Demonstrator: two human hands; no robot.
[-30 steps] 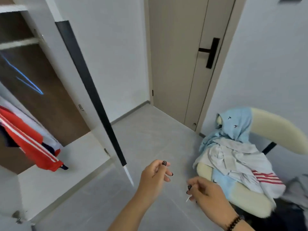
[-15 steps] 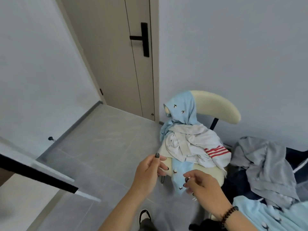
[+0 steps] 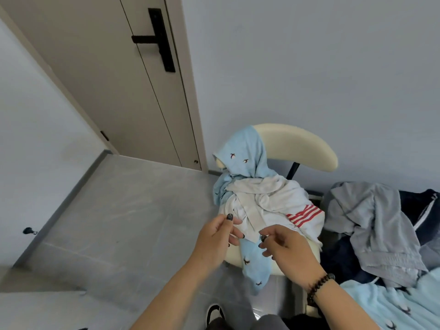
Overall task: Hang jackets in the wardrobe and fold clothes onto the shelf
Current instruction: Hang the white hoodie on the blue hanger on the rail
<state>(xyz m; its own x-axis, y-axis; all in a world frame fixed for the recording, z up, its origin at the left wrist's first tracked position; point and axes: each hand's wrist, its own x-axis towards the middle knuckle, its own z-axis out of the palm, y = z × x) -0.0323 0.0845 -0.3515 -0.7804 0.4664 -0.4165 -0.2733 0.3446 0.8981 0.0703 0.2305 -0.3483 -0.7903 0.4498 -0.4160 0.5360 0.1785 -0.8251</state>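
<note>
Two bare hands reach toward a cream chair that stands against the far wall, right of a closed door with a black handle. The left hand hovers at the near left edge of the heap, fingers loosely bent and gripping nothing; the right hand, with a dark bead bracelet at its wrist, sits just beside it, fingers curled over the cloth, and whether they already pinch anything I cannot tell. Piled on the chair lie a white garment with red stripes on top and a light blue garment with small bird prints beneath, one part draped over the backrest and another hanging off the near edge of the seat. Further right, a grey garment lies across something dark, and more pale blue printed cloth fills the near right corner. No wardrobe or shelf shows in this view. Judging by the pose, the step in hand is picking the next piece off the chair, most likely the white striped one on top. That move calls for closing both hands on its near edge and lifting it clear of the blue garment underneath, which may drag along since the two overlap.
</note>
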